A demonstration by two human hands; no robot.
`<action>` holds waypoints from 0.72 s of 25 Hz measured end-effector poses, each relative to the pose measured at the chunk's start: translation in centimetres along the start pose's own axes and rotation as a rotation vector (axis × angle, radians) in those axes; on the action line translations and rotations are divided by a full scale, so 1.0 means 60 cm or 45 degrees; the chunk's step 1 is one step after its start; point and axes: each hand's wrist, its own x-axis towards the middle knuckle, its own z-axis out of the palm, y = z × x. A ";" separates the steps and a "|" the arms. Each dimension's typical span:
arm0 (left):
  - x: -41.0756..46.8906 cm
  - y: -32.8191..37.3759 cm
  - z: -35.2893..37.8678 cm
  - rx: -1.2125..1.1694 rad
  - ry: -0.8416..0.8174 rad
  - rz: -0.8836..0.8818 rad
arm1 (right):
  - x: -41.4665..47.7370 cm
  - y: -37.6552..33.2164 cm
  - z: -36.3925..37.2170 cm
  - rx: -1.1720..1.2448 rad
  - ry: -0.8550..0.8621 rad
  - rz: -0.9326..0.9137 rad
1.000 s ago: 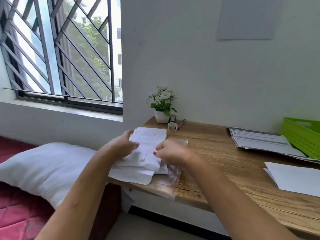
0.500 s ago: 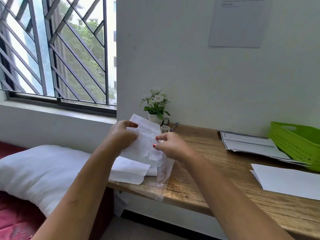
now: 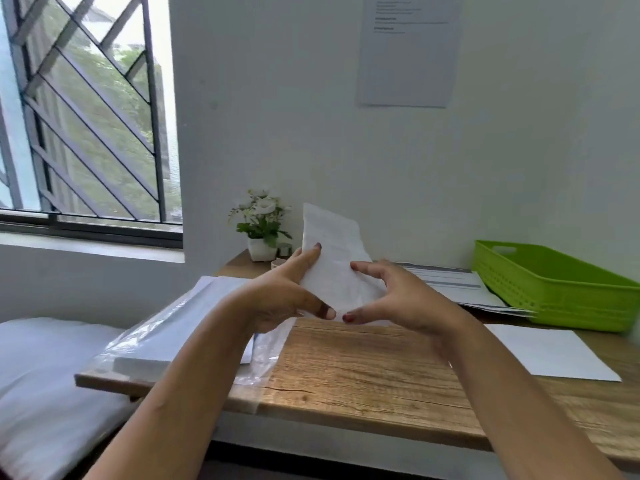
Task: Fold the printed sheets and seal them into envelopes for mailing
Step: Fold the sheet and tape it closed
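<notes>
While both of my hands are raised over the near half of the bench, the far left of the frame holds a window with a dark metal grille (image 3: 90, 109), and a white pillow (image 3: 45, 375) lies in the lower left corner. Next comes a stack of white envelopes in clear plastic wrap (image 3: 173, 327), lying on the left end of the wooden bench (image 3: 363, 368) with its wrap hanging loose at the near side. Behind it, at the back edge against the wall, stands a small white pot of white flowers (image 3: 261, 233).

Near the centre, my left hand (image 3: 284, 292) grasps a white paper envelope (image 3: 336, 268), forefinger stretched up along its left edge and thumb under its lower corner. It is held tilted in the air above the bench, its top leaning towards the wall. My right hand (image 3: 398, 299) grasps its right side, fingers curled at the edge and thumb at the bottom, close to my left thumb.

High on the wall hangs a grey paper notice (image 3: 410, 50). Right of my hands, a pile of printed sheets (image 3: 457, 285) lies at the back, a plain white sheet (image 3: 547, 348) lies nearer, and a lime-green plastic basket (image 3: 554, 282) sits at the right edge of the frame, resting partly on the printed pile.
</notes>
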 end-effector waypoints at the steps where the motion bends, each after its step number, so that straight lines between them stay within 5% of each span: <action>1: 0.006 -0.002 0.013 0.009 -0.011 -0.037 | -0.006 0.014 -0.007 -0.012 -0.030 0.007; 7: 0.040 -0.019 0.073 -0.041 0.088 -0.218 | -0.025 0.096 -0.020 -0.147 -0.090 0.068; 11: 0.049 0.001 0.102 -0.096 0.231 -0.099 | -0.029 0.093 0.001 -0.327 0.011 -0.061; 15: 0.056 0.038 0.120 -0.112 0.101 0.166 | -0.024 0.073 0.004 0.134 0.388 -0.074; 18: 0.066 0.031 0.120 0.363 -0.005 0.273 | -0.018 0.077 -0.008 1.006 0.331 0.171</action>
